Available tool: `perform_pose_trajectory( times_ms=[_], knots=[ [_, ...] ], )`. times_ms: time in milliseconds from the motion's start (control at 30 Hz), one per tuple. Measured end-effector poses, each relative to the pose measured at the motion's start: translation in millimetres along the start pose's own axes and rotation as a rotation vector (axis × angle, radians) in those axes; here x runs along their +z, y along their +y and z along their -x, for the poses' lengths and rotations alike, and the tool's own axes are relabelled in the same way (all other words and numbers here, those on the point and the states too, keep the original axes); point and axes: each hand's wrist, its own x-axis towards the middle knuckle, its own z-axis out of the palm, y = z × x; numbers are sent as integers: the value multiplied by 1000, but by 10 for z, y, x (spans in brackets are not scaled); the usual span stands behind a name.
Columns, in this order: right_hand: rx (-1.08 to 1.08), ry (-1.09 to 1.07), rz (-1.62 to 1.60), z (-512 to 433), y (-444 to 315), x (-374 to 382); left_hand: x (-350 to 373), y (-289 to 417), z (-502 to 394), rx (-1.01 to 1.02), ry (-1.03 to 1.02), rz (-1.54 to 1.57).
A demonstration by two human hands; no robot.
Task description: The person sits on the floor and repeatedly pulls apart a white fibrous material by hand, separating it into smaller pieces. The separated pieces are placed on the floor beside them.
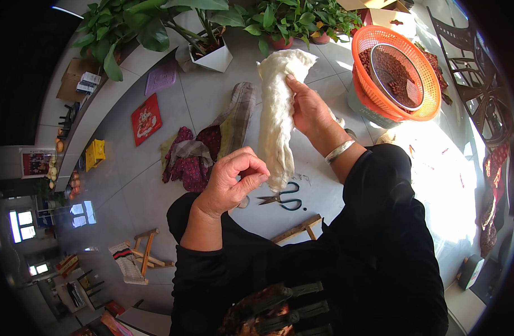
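Observation:
My right hand [309, 105], with a pale bangle [340, 151] on its wrist, grips a long roll of cream-white fibre wadding [276, 122] by its right side, thumb on top. The wadding hangs over the floor between my knees. A dark thread-like line runs along its lower end. Close by that end, my left hand [234, 180] has thumb and forefinger pinched together; anything thin between them is too small to make out. Below the wadding, dark-handled scissors [284, 198] lie spread on the floor, and loose thread scraps [302, 179] lie near them.
Crumpled patterned cloth [189, 161] lies ahead to the left, near a red board [147, 119] and a yellow crate [95, 154]. An orange plastic basket [362, 42] with a sieve stands ahead right. Potted plants [213, 59] line the far side. Folding stools [144, 256] stand left and below.

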Motion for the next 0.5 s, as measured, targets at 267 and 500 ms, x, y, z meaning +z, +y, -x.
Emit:
perform_pose_trajectory(
  times_ms=[267,500],
  knots=[
    [-71,-14,3,2,-56,21,114,-161,-26,-170,133,-9],
    [-130,-24,25,47,-2,46,311,-274,-154,-214,243,-29]
  ],
)
